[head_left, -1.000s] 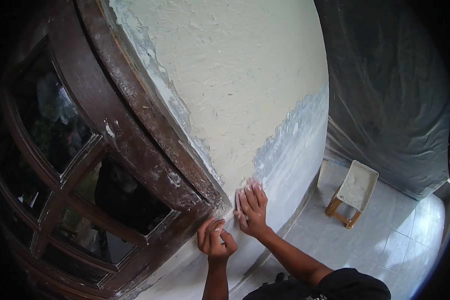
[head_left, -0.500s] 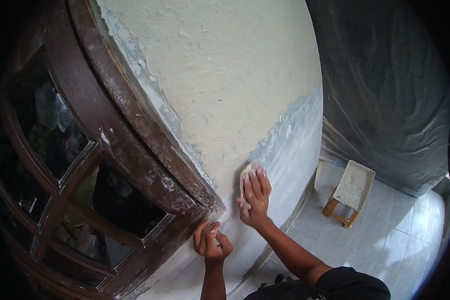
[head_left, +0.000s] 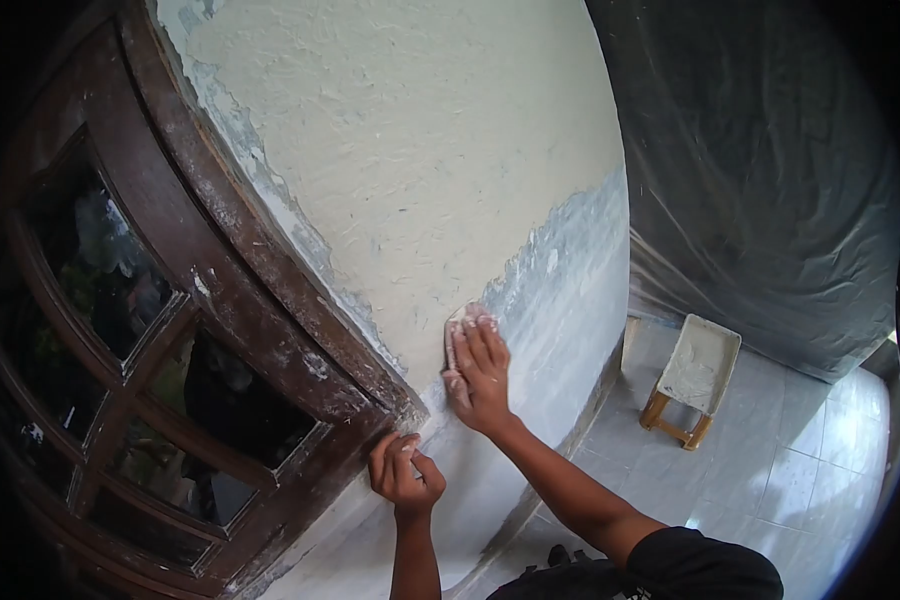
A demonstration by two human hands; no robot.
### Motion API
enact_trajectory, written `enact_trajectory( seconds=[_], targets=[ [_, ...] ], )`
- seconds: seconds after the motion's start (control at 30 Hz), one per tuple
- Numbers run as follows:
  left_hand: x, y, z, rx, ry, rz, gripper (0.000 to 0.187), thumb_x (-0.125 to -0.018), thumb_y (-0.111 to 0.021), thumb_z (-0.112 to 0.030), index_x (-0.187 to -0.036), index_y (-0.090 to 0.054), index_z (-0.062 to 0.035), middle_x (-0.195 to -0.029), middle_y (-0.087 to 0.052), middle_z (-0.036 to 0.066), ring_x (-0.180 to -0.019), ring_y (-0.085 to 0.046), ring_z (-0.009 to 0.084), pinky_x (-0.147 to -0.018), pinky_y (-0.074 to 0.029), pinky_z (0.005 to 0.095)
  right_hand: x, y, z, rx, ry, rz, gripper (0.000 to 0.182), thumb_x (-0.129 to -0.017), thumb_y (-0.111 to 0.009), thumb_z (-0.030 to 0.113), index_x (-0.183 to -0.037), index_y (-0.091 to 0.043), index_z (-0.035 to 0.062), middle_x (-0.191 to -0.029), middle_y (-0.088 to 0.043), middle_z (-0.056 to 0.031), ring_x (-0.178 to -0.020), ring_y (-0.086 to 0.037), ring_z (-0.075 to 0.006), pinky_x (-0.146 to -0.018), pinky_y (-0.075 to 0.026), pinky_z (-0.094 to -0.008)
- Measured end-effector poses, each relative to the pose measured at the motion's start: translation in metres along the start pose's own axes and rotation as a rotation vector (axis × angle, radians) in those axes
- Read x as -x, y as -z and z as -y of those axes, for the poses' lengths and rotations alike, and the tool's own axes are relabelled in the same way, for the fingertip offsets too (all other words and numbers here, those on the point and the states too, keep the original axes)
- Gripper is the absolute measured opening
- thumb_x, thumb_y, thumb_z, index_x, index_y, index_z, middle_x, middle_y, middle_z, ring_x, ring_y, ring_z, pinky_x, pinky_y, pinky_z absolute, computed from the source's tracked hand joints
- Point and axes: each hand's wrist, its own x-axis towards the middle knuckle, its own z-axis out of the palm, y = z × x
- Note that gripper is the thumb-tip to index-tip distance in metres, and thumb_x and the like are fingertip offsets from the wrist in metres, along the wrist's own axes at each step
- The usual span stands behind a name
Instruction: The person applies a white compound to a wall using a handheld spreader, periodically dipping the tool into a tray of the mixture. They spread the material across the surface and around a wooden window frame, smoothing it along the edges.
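My right hand (head_left: 480, 372) is pressed to the wall with its fingers together, over a flat putty-coated piece (head_left: 452, 335) whose edge shows on the left. Most of that piece is hidden under the palm and fingers. Cream putty (head_left: 370, 170) with a rough, ridged surface covers the upper wall and ends just around this hand. Below and to the right the wall is bare grey-white (head_left: 570, 270). My left hand (head_left: 407, 472) is closed, fingers curled, close to the lower corner of the brown wooden frame (head_left: 355, 395). Whatever it holds, if anything, is hidden.
A putty-smeared tray (head_left: 705, 365) rests on a small wooden-coloured stool (head_left: 670, 420) on the tiled floor (head_left: 750, 480). Dark plastic sheeting (head_left: 760, 190) hangs at the right. Glass panes (head_left: 100, 250) fill the brown frame on the left.
The whole view has shifted slightly, so wall, frame and tray sit further left. Against the wall, my right hand has slid a little upward. My left hand stays curled by the frame corner.
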Motion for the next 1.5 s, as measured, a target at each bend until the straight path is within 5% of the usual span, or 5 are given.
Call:
enact_trajectory(
  seconds=[0.2, 0.83, 1.0, 1.27, 1.5],
  targets=[
    [-0.002, -0.005, -0.003, -0.067, 0.000, 0.009, 0.012, -0.079, -0.052, 0.002, -0.084, -0.063, 0.0025, -0.084, -0.067, 0.015, -0.086, -0.065, 0.0367, -0.076, -0.053, 0.0452, 0.062, 0.010, -0.004, 0.023, -0.060, 0.178, 0.054, -0.093, -0.058, 0.019, -0.142, -0.050, -0.0009, -0.151, -0.044, -0.0232, -0.145, -0.031, -0.0427, -0.115, -0.021, -0.0550],
    [0.001, -0.012, -0.003, -0.247, -0.081, -0.011, 0.014, -0.075, -0.058, -0.011, -0.086, -0.063, -0.0049, -0.086, -0.069, 0.008, -0.071, -0.061, 0.0280, -0.064, -0.043, 0.0397, -0.020, 0.007, -0.017, -0.002, 0.007, 0.058, 0.055, -0.093, -0.059, 0.016, -0.144, -0.048, -0.0018, -0.153, -0.042, -0.0225, -0.145, -0.032, -0.0415, -0.115, -0.021, -0.0549],
    [0.005, -0.011, -0.002, -0.217, -0.072, 0.031, 0.017, -0.075, -0.058, -0.012, -0.088, -0.061, -0.0027, -0.089, -0.068, 0.012, -0.073, -0.060, 0.0327, -0.069, -0.044, 0.0418, 0.048, 0.013, -0.031, 0.018, -0.037, 0.160, 0.052, -0.095, -0.057, 0.018, -0.142, -0.049, -0.0025, -0.152, -0.043, -0.0225, -0.145, -0.032, -0.0421, -0.115, -0.020, -0.0548],
    [0.002, -0.011, -0.002, -0.239, -0.086, 0.021, 0.016, -0.073, -0.058, -0.012, -0.087, -0.061, -0.0034, -0.089, -0.069, 0.010, -0.071, -0.060, 0.0293, -0.066, -0.043, 0.0402, -0.010, 0.011, -0.030, -0.022, 0.042, 0.060, 0.055, -0.090, -0.059, 0.016, -0.142, -0.050, -0.0011, -0.152, -0.043, -0.0227, -0.145, -0.032, -0.0429, -0.115, -0.020, -0.0558],
    [0.006, -0.012, 0.000, -0.229, -0.084, 0.037, 0.017, -0.073, -0.058, -0.013, -0.088, -0.059, -0.0032, -0.089, -0.069, 0.012, -0.071, -0.059, 0.0307, -0.066, -0.043, 0.0407, 0.049, 0.019, -0.052, 0.020, 0.008, 0.090, 0.053, -0.090, -0.062, 0.018, -0.140, -0.053, 0.0008, -0.147, -0.049, -0.0196, -0.143, -0.036, -0.0388, -0.113, -0.021, -0.0554]
  ],
)
